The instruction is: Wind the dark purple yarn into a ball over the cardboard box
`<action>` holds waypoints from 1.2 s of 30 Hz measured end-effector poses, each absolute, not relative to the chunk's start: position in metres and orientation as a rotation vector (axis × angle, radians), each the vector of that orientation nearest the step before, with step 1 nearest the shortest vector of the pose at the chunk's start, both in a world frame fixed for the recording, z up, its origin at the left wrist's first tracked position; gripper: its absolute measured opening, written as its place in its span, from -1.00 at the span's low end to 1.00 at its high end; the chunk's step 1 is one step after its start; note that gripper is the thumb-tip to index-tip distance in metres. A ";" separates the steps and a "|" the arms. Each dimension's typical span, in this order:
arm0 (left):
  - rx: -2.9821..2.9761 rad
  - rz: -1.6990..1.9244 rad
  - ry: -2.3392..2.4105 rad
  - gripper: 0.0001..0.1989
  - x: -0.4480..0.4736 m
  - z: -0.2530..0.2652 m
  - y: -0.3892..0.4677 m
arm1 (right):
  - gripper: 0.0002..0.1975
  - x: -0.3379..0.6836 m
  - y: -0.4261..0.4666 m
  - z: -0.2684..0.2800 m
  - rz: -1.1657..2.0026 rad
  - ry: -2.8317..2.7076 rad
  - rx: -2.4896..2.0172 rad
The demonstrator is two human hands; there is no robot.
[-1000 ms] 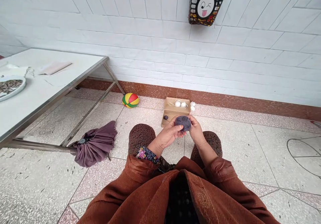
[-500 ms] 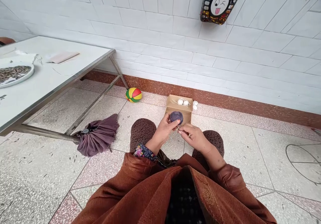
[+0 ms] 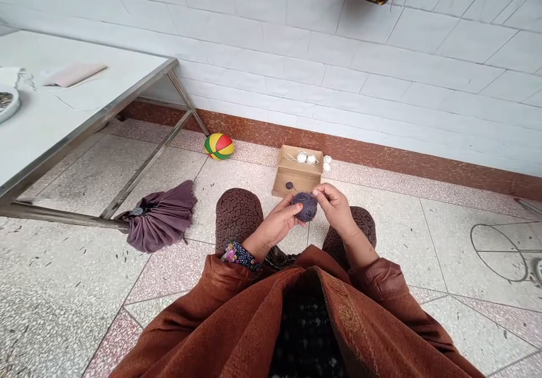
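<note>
Below centre frame, my left hand (image 3: 277,222) holds a round grey-purple yarn ball (image 3: 305,207); my right hand (image 3: 336,207) pinches narrowly at its edge.

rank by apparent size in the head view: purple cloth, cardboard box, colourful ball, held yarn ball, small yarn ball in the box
1. Purple cloth
2. Cardboard box
3. Colourful ball and held yarn ball: too alike to rank, the latter being nearer the camera
4. Small yarn ball

Tiled room, likely a home: white wall tiles (image 3: 241,78), speckled floor (image 3: 385,231), 1 metal-framed table (image 3: 55,124), 1 colourful toy ball (image 3: 219,146).
</note>
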State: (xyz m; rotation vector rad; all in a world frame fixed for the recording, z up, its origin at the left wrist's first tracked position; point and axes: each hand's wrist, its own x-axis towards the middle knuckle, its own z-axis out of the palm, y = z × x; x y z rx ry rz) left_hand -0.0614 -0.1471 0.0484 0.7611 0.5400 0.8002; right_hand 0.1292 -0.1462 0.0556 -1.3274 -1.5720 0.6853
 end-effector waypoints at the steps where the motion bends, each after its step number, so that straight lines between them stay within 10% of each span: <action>1: 0.754 0.805 0.519 -0.41 -0.061 0.049 -0.147 | -0.73 0.130 -0.147 0.051 0.725 -1.537 -1.348; 23: 1.121 1.063 0.873 -0.46 -0.076 0.059 -0.144 | -0.72 0.117 -0.192 0.073 0.701 -2.170 -0.970; 36: 1.166 0.886 0.575 -0.42 -0.078 0.067 -0.157 | -0.71 0.127 -0.158 0.069 0.589 -1.635 -1.266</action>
